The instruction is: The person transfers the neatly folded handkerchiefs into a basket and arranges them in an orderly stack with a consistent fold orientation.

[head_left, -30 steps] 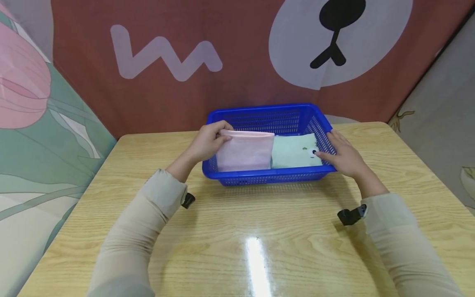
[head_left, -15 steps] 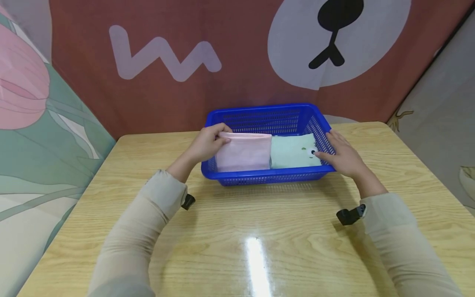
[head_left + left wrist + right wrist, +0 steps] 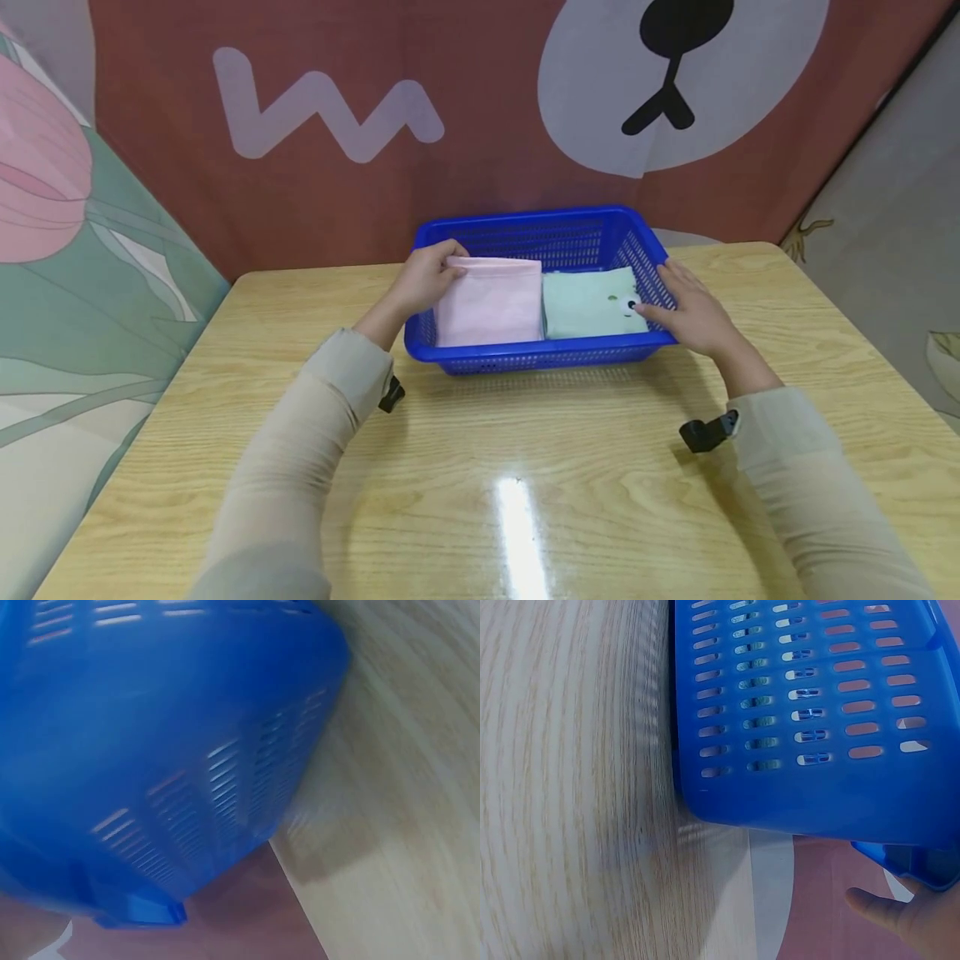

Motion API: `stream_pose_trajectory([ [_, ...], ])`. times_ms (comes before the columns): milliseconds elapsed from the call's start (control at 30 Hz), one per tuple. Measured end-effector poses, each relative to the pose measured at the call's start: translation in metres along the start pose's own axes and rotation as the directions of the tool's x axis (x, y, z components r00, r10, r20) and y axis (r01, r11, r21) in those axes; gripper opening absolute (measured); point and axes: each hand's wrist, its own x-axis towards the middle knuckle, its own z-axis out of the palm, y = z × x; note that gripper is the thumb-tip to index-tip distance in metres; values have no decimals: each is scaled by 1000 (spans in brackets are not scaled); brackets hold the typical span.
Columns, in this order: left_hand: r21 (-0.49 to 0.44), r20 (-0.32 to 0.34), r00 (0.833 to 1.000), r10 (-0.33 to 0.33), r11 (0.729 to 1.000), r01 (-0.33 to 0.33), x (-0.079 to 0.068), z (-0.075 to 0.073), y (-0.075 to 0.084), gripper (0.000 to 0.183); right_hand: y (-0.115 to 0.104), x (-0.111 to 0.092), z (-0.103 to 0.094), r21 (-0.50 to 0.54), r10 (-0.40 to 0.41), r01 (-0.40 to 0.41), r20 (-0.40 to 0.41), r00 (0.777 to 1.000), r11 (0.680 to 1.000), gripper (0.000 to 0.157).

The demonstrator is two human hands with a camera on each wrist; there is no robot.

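Observation:
A blue plastic basket with slotted walls stands near the table's back edge. In its left part is a folded pink cloth; my left hand pinches its upper left corner between thumb and fingers. Beside it on the right lies a folded mint-green cloth with a small eye-like face print. My right hand holds the basket's right rim, thumb over the inside and fingers on the outer side. In the right wrist view, part of that hand shows by the rim. The left wrist view hides my left hand.
The light wooden table reaches toward me, with a bright reflection on it. Right behind the basket hangs a reddish-brown printed curtain. A small black camera sits at my right wrist, and another black camera at my left.
My left hand has risen slightly and its forearm has swung rightward. The pink cloth's top edge is a little higher and its right edge has shifted left. The right hand has stayed on the rim.

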Motion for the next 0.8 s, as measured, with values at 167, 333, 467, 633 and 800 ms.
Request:
stream_pose_trajectory([
  [167, 35, 11, 1000, 8, 999, -8, 6, 5, -4, 12, 0, 0, 0, 3, 3, -3, -1, 1000, 1000, 77],
  [333, 95, 40, 999, 13, 995, -17, 11, 9, -8, 14, -1, -1, 0, 10, 11, -11, -1, 1000, 1000, 77],
  [467, 129, 68, 997, 21, 991, -30, 15, 13, -13, 15, -1, 0, 0, 8, 8, -8, -2, 1000, 1000, 77],
  [633, 168, 86, 996, 28, 985, -43, 17, 18, -17, 16, -1, 0, 0, 11, 7, -7, -4, 1000, 1000, 78],
  [800, 218, 118, 993, 25, 975, -50, 17, 22, -18, 18, -1, 0, 0, 12, 7, -7, -4, 1000, 1000, 77],
])
